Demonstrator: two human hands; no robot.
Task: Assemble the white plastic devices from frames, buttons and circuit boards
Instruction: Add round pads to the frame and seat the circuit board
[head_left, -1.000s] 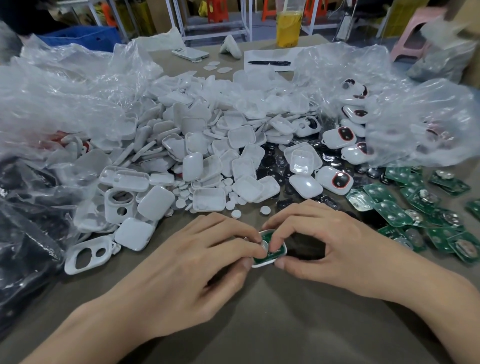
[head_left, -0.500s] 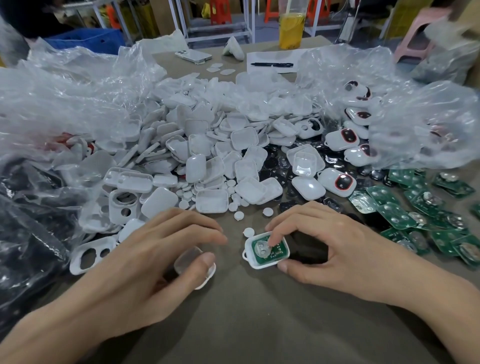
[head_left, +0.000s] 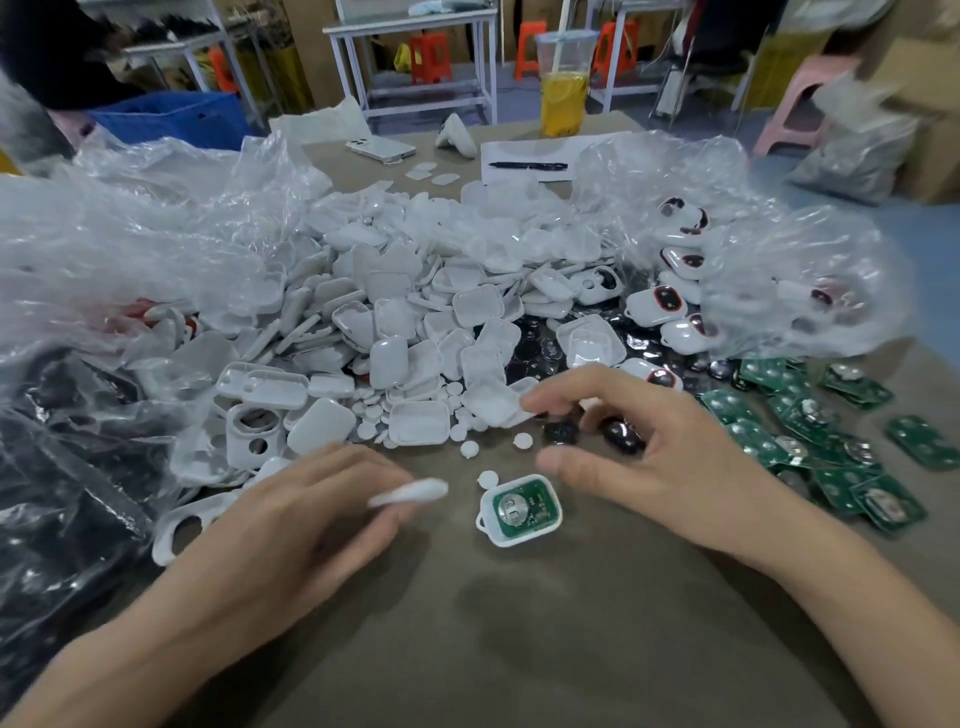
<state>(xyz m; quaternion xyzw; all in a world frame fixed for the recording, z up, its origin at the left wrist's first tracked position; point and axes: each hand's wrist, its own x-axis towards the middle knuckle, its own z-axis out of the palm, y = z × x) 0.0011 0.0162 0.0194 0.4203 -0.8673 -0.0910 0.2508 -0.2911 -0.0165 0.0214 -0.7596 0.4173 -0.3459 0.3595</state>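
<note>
White frame (head_left: 519, 512) with green circuit board (head_left: 530, 501) seated in it lies flat on the table (head_left: 519, 649), near centre, untouched; just left, left hand (head_left: 311, 525) pinches a white cover (head_left: 410, 492) at the fingertips; just right, right hand (head_left: 649, 452) hovers, fingers spread, holding nothing.

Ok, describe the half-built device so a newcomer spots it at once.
Start at the big heap of white shells. On the bare table in front, between the left hand and right hand, lies one white frame. It alone has a green circuit board seated inside.
</note>
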